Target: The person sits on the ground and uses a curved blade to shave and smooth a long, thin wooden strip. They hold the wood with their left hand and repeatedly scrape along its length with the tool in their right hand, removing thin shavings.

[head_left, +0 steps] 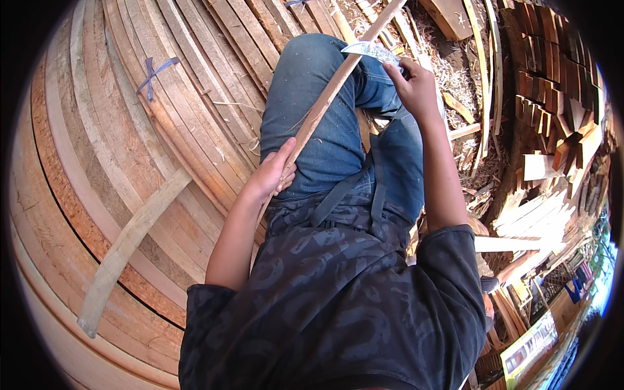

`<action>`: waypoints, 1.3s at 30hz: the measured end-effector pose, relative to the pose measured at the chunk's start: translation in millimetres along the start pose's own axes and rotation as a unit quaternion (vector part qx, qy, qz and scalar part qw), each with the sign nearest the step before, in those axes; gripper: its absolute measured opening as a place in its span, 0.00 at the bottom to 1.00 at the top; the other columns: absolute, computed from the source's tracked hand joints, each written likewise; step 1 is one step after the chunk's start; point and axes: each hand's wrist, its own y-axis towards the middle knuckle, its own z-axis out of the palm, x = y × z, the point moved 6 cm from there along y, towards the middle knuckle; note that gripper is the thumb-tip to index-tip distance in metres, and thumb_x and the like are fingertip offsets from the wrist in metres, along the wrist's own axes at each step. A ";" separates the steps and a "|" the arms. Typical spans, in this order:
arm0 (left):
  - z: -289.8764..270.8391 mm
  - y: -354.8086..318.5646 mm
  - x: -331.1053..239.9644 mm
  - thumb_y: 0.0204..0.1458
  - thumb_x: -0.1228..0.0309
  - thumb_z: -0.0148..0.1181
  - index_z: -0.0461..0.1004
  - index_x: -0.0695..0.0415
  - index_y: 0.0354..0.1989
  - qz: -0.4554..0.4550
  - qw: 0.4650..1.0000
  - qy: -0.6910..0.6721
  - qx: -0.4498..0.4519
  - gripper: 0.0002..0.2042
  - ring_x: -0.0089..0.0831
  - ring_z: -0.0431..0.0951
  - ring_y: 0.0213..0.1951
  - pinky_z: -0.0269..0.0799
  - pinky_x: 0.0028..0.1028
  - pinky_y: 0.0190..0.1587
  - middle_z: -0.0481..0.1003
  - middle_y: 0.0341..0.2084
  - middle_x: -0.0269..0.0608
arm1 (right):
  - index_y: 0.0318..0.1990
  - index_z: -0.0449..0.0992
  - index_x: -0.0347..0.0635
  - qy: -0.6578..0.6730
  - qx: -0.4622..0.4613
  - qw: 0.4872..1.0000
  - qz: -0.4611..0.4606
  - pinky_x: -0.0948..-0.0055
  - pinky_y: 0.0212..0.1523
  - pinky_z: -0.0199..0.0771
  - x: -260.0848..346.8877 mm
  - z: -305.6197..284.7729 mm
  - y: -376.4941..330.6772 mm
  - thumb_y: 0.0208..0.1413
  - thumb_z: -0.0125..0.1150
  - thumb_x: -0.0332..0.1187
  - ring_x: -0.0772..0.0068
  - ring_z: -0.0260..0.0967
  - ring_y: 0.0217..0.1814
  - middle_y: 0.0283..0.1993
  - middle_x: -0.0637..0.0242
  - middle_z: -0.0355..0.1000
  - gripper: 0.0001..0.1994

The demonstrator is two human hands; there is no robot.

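Note:
A long, slim wooden stick slants across my raised knee, from my lap up past the top edge of the picture. Around its lower part my left hand is closed, near my thigh. My right hand grips a knife beyond the knee; the handle is mostly hidden in the fingers. The knife's curved, pale metal blade points left and lies across the stick, seemingly touching it.
Bundled wooden strips, one bundle tied with a dark strap, fill the left side. A loose curved piece of wood rests on boards there. Shavings cover the ground at upper right. Stacked cut timber stands at far right.

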 end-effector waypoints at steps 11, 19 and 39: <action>-2.7 2.3 1.0 0.60 0.40 0.43 0.54 0.47 0.11 -0.001 1.000 -0.008 0.001 0.31 0.16 0.55 0.07 0.49 0.19 0.10 0.52 0.05 0.25 | 0.20 0.65 0.44 0.247 0.339 0.868 0.264 0.79 0.06 0.50 -19.3 0.5 -40.6 0.61 0.59 0.45 0.83 0.53 0.06 0.09 0.75 0.57 0.21; -2.5 2.7 1.0 0.61 0.41 0.43 0.58 0.50 0.15 -0.004 1.000 -0.018 0.006 0.29 0.17 0.54 0.07 0.49 0.19 0.10 0.53 0.06 0.26 | 0.27 0.74 0.39 0.181 0.293 0.925 0.160 0.79 0.16 0.57 12.0 3.8 -36.7 0.55 0.63 0.35 0.84 0.61 0.15 0.13 0.76 0.62 0.10; -4.1 3.2 2.5 0.61 0.41 0.42 0.56 0.49 0.13 -0.011 1.000 -0.013 0.002 0.30 0.17 0.54 0.07 0.49 0.19 0.10 0.54 0.06 0.26 | 0.21 0.72 0.37 0.218 0.204 0.918 0.261 0.75 0.14 0.54 6.3 7.3 -31.2 0.53 0.69 0.44 0.84 0.57 0.13 0.12 0.75 0.62 0.20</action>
